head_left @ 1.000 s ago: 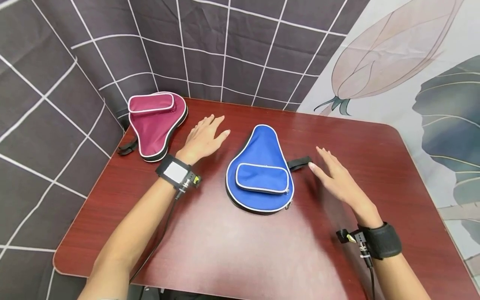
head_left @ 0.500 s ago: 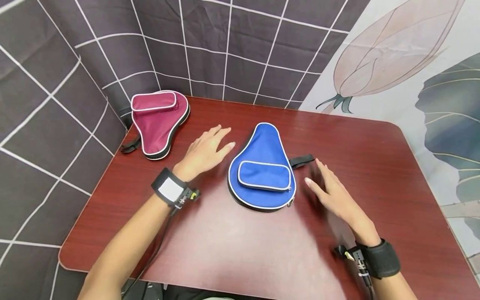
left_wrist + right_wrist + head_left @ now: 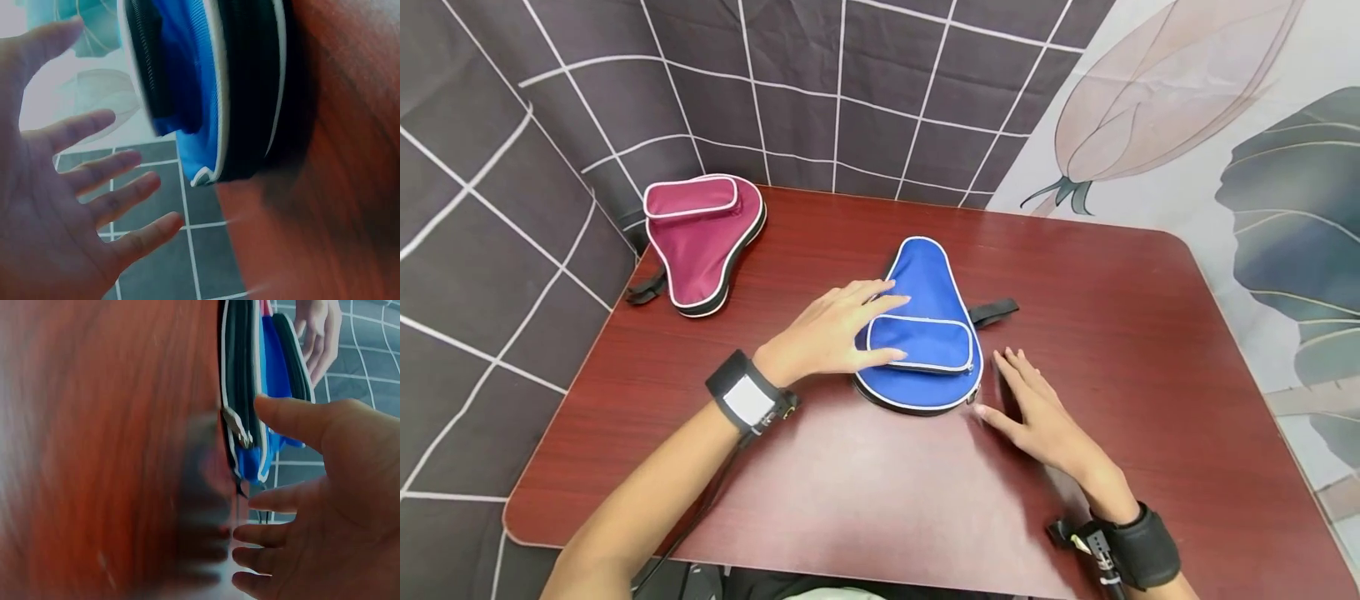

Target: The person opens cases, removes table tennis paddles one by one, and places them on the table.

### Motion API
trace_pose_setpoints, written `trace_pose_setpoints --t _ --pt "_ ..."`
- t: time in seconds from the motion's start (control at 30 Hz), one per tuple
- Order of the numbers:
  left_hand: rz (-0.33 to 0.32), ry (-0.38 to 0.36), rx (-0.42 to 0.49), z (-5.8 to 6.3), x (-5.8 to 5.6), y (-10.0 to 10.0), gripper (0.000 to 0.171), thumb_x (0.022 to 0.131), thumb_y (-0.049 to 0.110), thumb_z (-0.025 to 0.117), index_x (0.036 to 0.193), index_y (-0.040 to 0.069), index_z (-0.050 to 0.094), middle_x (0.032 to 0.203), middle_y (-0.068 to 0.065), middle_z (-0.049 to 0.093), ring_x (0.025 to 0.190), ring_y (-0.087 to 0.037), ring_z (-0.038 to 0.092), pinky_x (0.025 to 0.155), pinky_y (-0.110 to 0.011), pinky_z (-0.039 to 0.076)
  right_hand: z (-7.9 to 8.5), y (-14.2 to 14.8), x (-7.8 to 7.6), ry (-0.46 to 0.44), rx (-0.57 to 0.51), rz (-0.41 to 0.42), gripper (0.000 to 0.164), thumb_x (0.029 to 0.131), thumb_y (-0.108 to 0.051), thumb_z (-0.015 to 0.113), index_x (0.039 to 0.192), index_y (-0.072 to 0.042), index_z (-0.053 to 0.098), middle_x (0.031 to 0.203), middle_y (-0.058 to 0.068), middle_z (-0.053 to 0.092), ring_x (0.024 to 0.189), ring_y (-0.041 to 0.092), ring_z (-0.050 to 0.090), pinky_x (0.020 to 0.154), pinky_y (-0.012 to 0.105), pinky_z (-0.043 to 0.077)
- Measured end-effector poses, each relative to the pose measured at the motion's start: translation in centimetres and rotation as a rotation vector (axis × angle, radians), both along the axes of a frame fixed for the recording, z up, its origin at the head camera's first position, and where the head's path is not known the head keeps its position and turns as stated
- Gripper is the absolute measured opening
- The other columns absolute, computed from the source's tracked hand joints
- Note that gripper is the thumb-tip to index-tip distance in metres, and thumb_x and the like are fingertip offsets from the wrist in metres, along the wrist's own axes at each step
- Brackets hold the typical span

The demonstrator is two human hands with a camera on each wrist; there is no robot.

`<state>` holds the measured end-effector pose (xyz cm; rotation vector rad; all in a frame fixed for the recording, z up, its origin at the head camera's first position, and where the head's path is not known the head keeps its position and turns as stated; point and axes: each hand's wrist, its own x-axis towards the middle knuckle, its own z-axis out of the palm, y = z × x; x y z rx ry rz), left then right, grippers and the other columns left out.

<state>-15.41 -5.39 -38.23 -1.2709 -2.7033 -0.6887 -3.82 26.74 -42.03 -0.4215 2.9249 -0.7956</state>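
A blue table tennis bat case [image 3: 917,287] with white piping, a zipped front pocket and a black strap [image 3: 992,312] lies mid-table, its narrow end toward the wall. Over its left side and pocket my left hand [image 3: 831,329] hovers, fingers spread and straight; the left wrist view shows a gap between palm and case. To the lower right of the case, my right hand [image 3: 1037,417] extends with straight fingers, thumb tip close to the zip pull [image 3: 236,428]. Neither hand holds anything.
A magenta case [image 3: 700,242] of the same shape lies at the table's back left corner, its strap [image 3: 647,287] hanging left. Dark gridded cloth [image 3: 797,92] stands behind the reddish-brown table [image 3: 1105,292]. A cable [image 3: 700,508] trails beside the left forearm.
My left hand has moved right and down, from beside the blue case to over it. My right hand has come nearer the case's lower right edge. Both cases stay in place.
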Motion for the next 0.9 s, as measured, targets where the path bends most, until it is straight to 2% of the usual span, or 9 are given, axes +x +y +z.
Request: trace_pose_setpoints --t 0.23,0.4,0.5,0.73,0.9 --pt "-0.041 0.002 0.001 -1.1 -0.2 1.0 0.08 0.078 0.074 0.054 0.145 0.032 0.04 0.148 -0.004 0.039 0.137 -0.02 0.03 0.109 -0.048 0.024 -0.4 -1.1 -0.3 0.067 -0.054 0.0 0.071 0.089 -0.033 0.069 0.143 0.0 0.037 0.15 0.02 0.03 0.141 0.038 0.016 0.107 0.06 0.018" --pt "-0.072 -0.009 -0.005 -1.6 -0.7 1.7 0.082 0.078 0.074 0.054 0.146 0.032 0.038 0.151 -0.005 0.034 0.14 -0.02 0.023 0.111 -0.05 0.02 -1.0 -1.7 -0.6 0.116 -0.128 -0.017 0.04 0.086 -0.017 0.071 0.116 0.0 0.051 0.146 0.025 0.034 0.138 0.042 0.021 0.107 0.06 0.019" --pt "-0.095 -0.012 -0.017 -2.1 -1.0 2.2 0.082 0.078 0.074 0.054 0.146 0.03 0.039 0.152 -0.006 0.032 0.141 -0.022 0.021 0.111 -0.051 0.019 -1.2 -2.0 -0.9 0.135 -0.152 -0.038 0.028 0.085 -0.016 0.072 0.102 -0.004 0.054 0.145 0.025 0.036 0.138 0.043 0.022 0.106 0.06 0.02" --pt "-0.118 -0.005 -0.094 -2.7 -1.5 3.4 0.081 0.078 0.079 0.047 0.146 0.034 0.038 0.152 -0.005 0.032 0.142 -0.023 0.018 0.112 -0.051 0.013 -1.5 -2.2 -1.4 0.159 -0.181 -0.055 0.021 0.079 -0.012 0.075 0.089 -0.007 0.057 0.141 0.026 0.041 0.137 0.044 0.022 0.106 0.062 0.02" --pt "-0.112 -0.046 -0.122 -2.5 -1.6 3.8 0.081 0.077 0.08 0.046 0.145 0.036 0.039 0.152 -0.003 0.033 0.143 -0.021 0.015 0.112 -0.052 0.013 -1.1 -1.9 -1.3 0.093 -0.209 -0.098 0.02 0.078 -0.013 0.077 0.086 -0.007 0.06 0.143 0.022 0.04 0.14 0.04 0.019 0.106 0.062 0.02"
